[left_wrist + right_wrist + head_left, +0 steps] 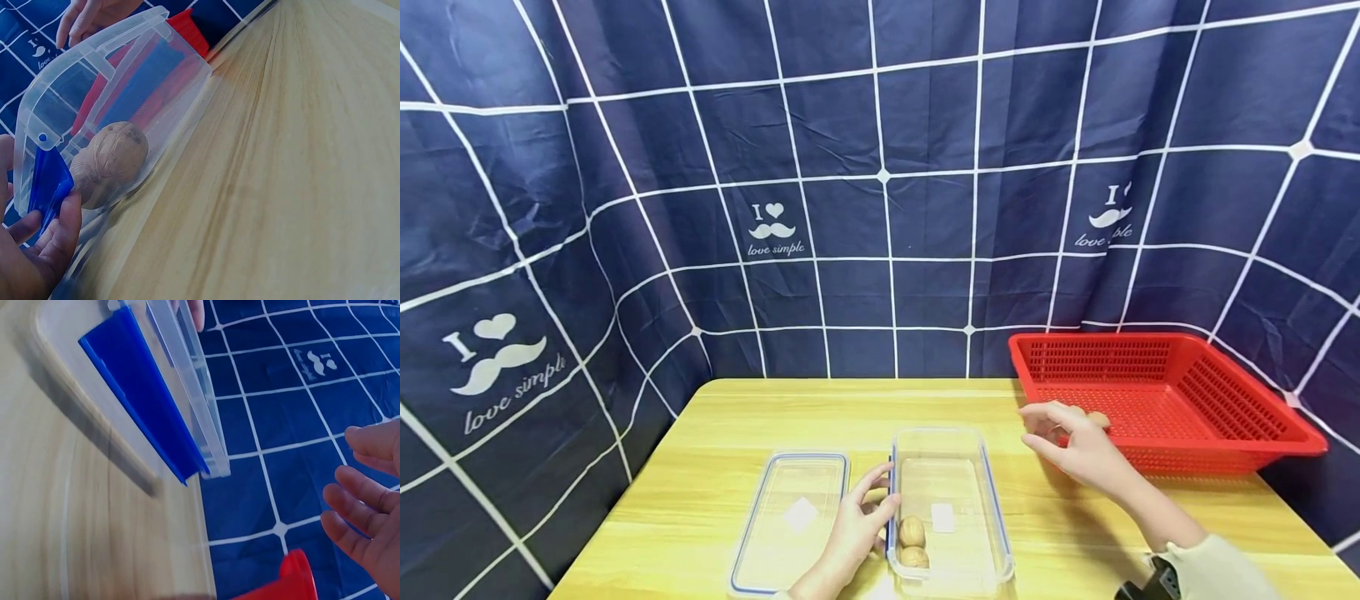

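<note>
A clear food container point(943, 433) with blue side latches stands on the table. Two walnuts point(912, 531) lie in its near left corner. At its left side my left hand point(853, 525) holds the blue latch point(50, 181) between thumb and fingers, as the left wrist view shows. My right hand point(1075, 442) hovers by the left edge of the red basket point(1262, 462), fingers loosely bent. Nothing shows between those fingers in the right wrist view. Just behind that hand are walnuts point(1099, 420) in the basket, partly hidden by it.
Left of the container, the clear lid point(771, 508) with a blue seal lies flat on the wooden table point(730, 417). A dark blue curtain point(925, 217) with white grid lines hangs behind and around the table. The red basket takes up the right back corner.
</note>
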Motion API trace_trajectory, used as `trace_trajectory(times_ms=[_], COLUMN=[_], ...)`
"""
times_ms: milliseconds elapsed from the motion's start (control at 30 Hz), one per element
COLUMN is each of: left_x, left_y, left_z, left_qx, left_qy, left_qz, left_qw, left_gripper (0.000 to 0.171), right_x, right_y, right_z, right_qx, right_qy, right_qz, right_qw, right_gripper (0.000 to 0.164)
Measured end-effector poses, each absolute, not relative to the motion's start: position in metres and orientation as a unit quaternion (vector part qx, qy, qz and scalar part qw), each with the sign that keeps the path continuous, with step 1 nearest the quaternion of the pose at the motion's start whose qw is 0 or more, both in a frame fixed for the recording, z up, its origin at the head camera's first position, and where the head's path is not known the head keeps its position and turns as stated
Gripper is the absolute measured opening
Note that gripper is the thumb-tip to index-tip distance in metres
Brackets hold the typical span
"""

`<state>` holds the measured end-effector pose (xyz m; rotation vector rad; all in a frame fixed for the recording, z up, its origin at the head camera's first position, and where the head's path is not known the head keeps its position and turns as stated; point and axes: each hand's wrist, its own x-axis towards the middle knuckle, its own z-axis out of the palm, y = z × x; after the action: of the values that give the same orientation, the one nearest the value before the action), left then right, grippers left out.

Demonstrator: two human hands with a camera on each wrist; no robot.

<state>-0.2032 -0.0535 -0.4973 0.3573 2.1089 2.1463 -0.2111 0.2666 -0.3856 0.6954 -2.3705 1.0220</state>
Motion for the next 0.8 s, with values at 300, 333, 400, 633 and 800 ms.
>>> trace_trajectory(times_ms=[300,333,400,633,800], left_x=[-0.201,-0.201,-0.202,-0.204,-0.202], left_y=[-0.052,-0.052,-0.052,-0.052,-0.053], left_z=[-0.496,-0.496,-0.496,-0.497,-0.498], left_qx=[0.115,0.114,0.114,0.114,0.114], left_qy=[0.698,0.698,0.697,0.701,0.7], left_qz=[0.705,0.705,0.706,0.702,0.703], left_qw=[0.052,0.052,0.052,0.056,0.057], left_gripper=[0.05,0.05,0.05,0.049,0.05], right_x=[-0.209,-0.209,-0.21,-0.206,-0.204], right_y=[0.253,0.251,0.248,0.232,0.22], right_z=[-0.391,-0.392,-0.393,-0.396,-0.404], right_qx=[0.268,0.273,0.287,0.318,0.335], right_qy=[-0.863,-0.862,-0.857,-0.846,-0.841], right_qz=[0.373,0.371,0.369,0.371,0.375], right_qw=[0.21,0.213,0.218,0.211,0.202], right_gripper=[0.028,0.028,0.029,0.031,0.03])
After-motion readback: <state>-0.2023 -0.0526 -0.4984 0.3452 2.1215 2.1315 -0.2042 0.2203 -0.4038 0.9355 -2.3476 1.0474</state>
